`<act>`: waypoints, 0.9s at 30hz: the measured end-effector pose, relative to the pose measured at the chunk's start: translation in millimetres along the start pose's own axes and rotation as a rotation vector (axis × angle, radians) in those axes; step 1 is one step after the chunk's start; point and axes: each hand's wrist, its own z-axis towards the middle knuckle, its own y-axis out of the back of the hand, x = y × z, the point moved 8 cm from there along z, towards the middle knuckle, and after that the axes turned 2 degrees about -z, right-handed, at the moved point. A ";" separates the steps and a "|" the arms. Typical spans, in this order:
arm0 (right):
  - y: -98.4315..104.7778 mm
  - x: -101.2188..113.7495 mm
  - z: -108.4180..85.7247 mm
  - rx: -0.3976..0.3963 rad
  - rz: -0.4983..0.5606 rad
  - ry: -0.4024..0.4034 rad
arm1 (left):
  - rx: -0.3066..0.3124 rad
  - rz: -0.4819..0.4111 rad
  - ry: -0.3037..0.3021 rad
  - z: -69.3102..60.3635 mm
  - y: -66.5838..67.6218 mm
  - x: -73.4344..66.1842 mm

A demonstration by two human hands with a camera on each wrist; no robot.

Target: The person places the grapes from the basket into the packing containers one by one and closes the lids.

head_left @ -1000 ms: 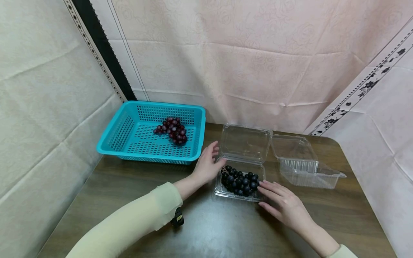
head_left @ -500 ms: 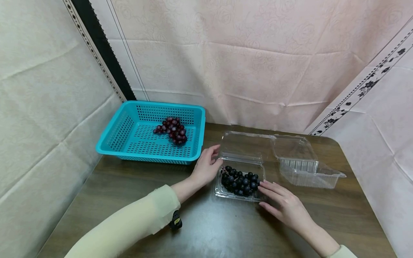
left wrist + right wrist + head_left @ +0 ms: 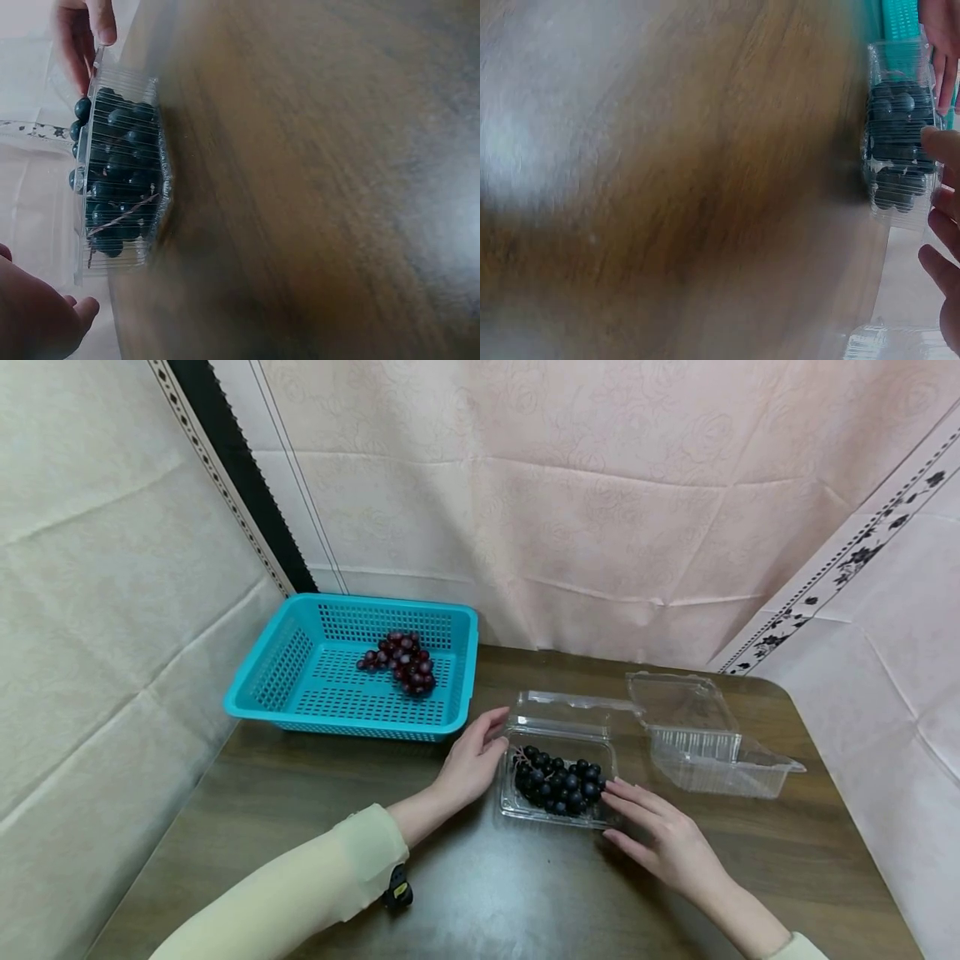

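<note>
A clear plastic clamshell box [image 3: 517,806] sits in front of me, holding a bunch of dark grapes [image 3: 558,785]. Its transparent lid [image 3: 570,700] rises along the far side, looking narrow in the head view. By the box's back left corner is my left hand [image 3: 467,766], thumb and fingers apart; whether they touch the plastic cannot be told. My right hand [image 3: 663,835] rests extended fingers against the box's right side, the thumb near its front corner. From the left wrist, grapes [image 3: 124,172] and a stem show through the ribbed wall.
To the left stands a turquoise plastic basket [image 3: 322,685] with a bunch of red grapes [image 3: 401,662] inside. Another clear clamshell box [image 3: 720,772] lies open on the right. Cloth hangs around the wooden table [image 3: 480,893].
The lid's top edge has come down in the head view, and the lid looks narrower. My left hand has drawn slightly back towards me. The right hand stays against the box.
</note>
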 end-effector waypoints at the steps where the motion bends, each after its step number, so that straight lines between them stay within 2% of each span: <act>1: 0.6 -0.6 -0.7 0.004 0.018 -0.028 | 0.000 0.002 0.000 -0.8 0.1 0.5; 3: 2.8 -3.0 -1.4 0.002 0.061 -0.104 | -0.003 0.007 0.003 -2.9 0.8 1.1; 5: 4.9 -7.9 -2.4 0.002 0.125 -0.214 | -0.002 0.013 0.011 -5.1 1.6 1.7; 9: 5.1 -21.8 -5.0 0.007 0.412 -0.468 | 0.008 0.020 0.027 -10.2 3.6 3.3; 11: 3.7 -26.7 -6.5 0.008 0.570 -0.560 | 0.015 0.028 0.025 -12.3 4.4 4.1; 17: 0.8 -32.9 -4.5 0.013 0.896 -0.629 | 0.040 0.039 0.005 -16.4 4.7 7.4; 20: -1.7 -35.5 -6.1 0.014 1.010 -0.670 | 0.050 0.032 0.010 -17.2 4.3 9.5; 23: -2.6 -35.7 -7.3 0.019 1.066 -0.689 | 0.059 0.017 0.022 -18.2 4.2 11.2; 27: -2.2 -34.8 -8.1 0.029 1.071 -0.709 | 0.077 0.016 0.036 -20.3 3.7 12.7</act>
